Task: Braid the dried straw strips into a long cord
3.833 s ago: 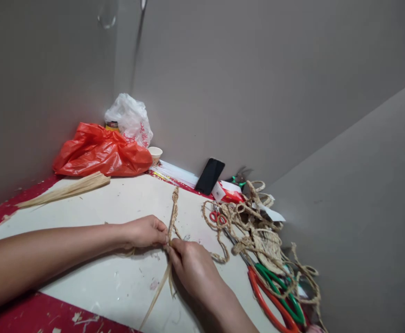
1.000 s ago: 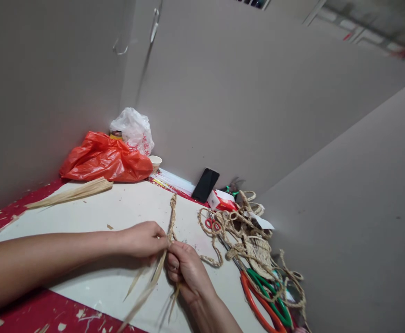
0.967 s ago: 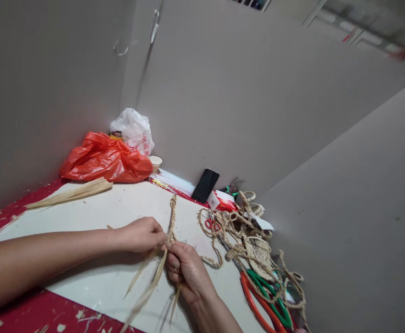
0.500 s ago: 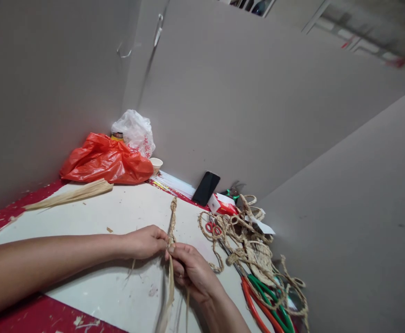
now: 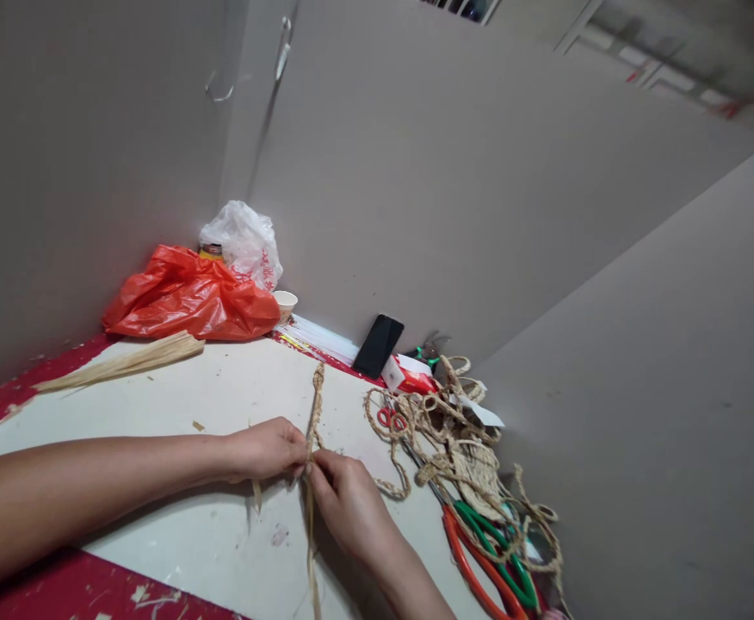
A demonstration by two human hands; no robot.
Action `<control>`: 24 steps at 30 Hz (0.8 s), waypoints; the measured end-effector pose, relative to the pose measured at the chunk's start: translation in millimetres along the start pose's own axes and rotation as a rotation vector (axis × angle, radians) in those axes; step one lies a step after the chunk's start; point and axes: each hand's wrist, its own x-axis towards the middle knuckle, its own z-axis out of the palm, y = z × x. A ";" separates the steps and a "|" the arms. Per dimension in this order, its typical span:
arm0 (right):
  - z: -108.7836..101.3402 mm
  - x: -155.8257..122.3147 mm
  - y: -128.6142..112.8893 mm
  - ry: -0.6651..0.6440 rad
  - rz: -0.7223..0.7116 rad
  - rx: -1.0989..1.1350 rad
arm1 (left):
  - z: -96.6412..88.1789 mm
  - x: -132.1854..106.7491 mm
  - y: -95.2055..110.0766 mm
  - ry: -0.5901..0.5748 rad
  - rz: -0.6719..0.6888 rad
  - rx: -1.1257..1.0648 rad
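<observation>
A braided straw cord (image 5: 316, 403) lies on the white board (image 5: 222, 387), its far end pointing away from me. At its near end my left hand (image 5: 268, 449) pinches the strands from the left. My right hand (image 5: 349, 495) closes on the same spot from the right, thumb and forefinger together. Loose flat straw strands (image 5: 312, 551) hang from between the fingers toward me, and a short strand pokes out under my left hand. The exact crossing of the strands is hidden by my fingertips.
At right lie coiled braided cord (image 5: 473, 465), red-handled scissors (image 5: 392, 418) and large orange- and green-handled tools (image 5: 473, 568). A phone (image 5: 378, 346) leans on the wall. A straw bundle (image 5: 125, 362), red plastic bag (image 5: 189, 297) and paper cup (image 5: 285, 303) are at back left.
My right hand has rolled over, its back now facing up and its fingers closer to my left fingertips. The loose strands have shifted. The whole view has moved slightly.
</observation>
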 end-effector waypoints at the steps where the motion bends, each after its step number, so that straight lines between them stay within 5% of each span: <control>1: -3.5 -1.1 -0.8 -0.012 -0.010 -0.033 | 0.5 0.3 -1.1 0.023 0.016 0.011; 7: -14.5 -4.5 -2.6 -0.013 -0.016 -0.123 | 3.4 0.2 -3.3 0.070 0.031 0.018; 12: 4.8 -8.3 -8.1 -0.058 0.016 0.025 | 7.2 -2.5 -1.5 0.076 0.044 -0.082; 17: 20.7 -17.9 -19.6 -0.032 0.017 -0.096 | 8.7 -5.8 -0.7 0.021 0.000 -0.180; 22: -1.0 -27.4 -27.2 -0.281 -0.032 -0.029 | 5.4 -8.0 1.2 -0.030 0.007 -0.246; 24: -15.7 -23.2 -22.7 -0.269 0.009 0.120 | 2.5 -9.1 2.8 -0.072 0.009 -0.303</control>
